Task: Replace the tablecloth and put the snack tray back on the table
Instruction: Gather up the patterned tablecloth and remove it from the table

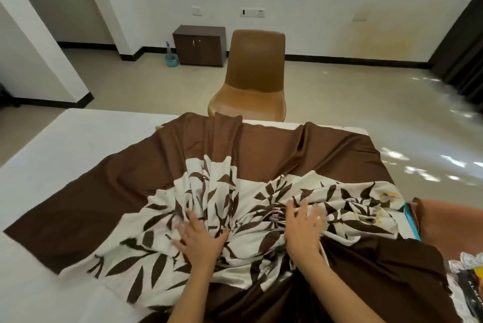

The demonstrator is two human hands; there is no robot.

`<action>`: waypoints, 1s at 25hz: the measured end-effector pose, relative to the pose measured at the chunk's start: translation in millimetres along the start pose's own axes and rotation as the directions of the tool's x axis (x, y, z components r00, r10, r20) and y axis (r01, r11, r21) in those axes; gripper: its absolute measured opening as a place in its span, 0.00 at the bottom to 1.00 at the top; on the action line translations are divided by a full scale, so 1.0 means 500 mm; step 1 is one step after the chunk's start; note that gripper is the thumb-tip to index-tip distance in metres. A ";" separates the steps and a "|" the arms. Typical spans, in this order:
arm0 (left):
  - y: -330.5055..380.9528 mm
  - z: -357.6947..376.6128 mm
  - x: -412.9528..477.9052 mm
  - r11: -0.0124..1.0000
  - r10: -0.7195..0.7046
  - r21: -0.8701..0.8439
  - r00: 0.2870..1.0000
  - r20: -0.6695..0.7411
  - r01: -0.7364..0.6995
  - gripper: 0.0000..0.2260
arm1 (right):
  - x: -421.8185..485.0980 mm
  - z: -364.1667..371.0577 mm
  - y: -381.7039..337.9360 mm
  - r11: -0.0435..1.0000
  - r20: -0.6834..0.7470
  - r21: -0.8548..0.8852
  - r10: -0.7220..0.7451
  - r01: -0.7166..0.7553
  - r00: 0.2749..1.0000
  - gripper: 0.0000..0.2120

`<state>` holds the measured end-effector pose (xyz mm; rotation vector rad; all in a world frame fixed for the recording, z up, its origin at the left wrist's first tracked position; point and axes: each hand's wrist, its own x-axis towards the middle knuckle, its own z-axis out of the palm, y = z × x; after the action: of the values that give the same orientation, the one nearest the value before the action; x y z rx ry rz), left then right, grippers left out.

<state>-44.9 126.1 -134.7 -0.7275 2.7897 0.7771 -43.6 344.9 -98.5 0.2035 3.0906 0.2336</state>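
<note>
Inspector: Presently, the brown satin tablecloth with the cream leaf-print panel (235,155) lies rumpled across the white table (65,145), gathered beneath both hands at the near edge.

Clerk: Fingers?

Inspector: The left hand (200,239) is spread flat, pressing; the right hand (304,228) is likewise splayed over the gather, gripping nothing.

Clerk: The deciding relation?

Inspector: Bare tabletop lies leftward of the fingers; the folds run away from them towards the tan plastic chair (254,74). The left hand is nearer that uncovered side, in my judgement.
</note>
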 end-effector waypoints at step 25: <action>-0.001 0.006 -0.024 0.788 0.613 -0.123 0.748 0.254 -0.604 0.32 | -0.060 0.034 0.036 0.858 0.671 0.272 0.155 -0.435 0.725 0.38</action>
<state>-34.3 132.1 -134.2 0.3270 2.7365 0.9302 -10.6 360.9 -111.9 0.6576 2.3623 -0.4206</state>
